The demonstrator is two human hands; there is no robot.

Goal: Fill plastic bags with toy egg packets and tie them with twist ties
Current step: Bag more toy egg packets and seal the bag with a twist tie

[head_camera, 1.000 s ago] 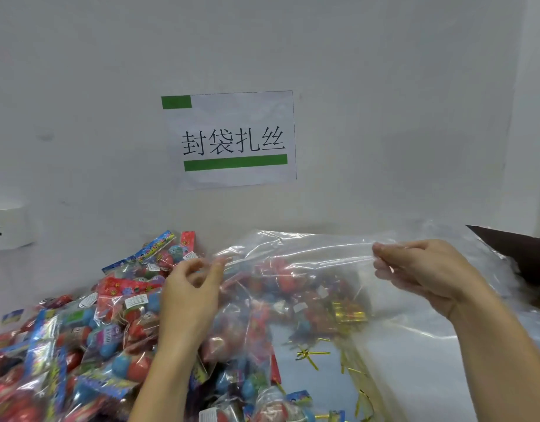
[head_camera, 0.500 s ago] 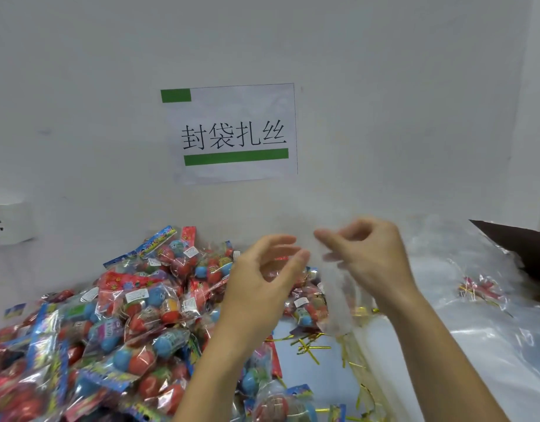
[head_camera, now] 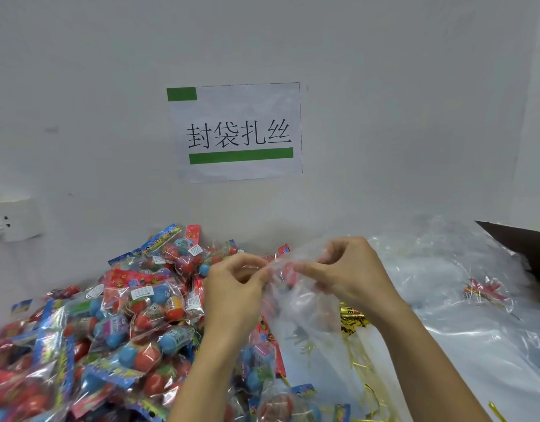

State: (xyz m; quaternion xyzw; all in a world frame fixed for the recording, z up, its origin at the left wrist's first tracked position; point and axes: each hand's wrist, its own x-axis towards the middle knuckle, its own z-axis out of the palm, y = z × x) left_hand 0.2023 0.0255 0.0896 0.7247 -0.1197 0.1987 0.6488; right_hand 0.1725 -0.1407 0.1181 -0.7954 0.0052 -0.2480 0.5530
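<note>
Bag (head_camera: 296, 303) right in front of us, clear plastic, held up over the table (head_camera: 491, 360) between both hands, its body hanging crumpled below them. Our left hand (head_camera: 232, 287) has a narrow grip, thumb and fingers pinching the film at the top edge; our right hand (head_camera: 351, 269) pinches the same edge just beside it. Two pinches close together like that look to us like rubbing the two layers apart to find the mouth, so the bag needs opening before anything goes in.

The egg packets (head_camera: 134, 312) are heaped on the left, within easy reach of the left hand, and the gold ties (head_camera: 351, 321) lie just below the bag, ready for closing. More clear bags (head_camera: 439, 269) are piled to the right.

Against a second ago, big change: then we had the bag stretched wide, hands well apart. Half a second ago the hands had come in, left fingers loose. Now both pinch and nearly touch, and the bag has bunched up.
</note>
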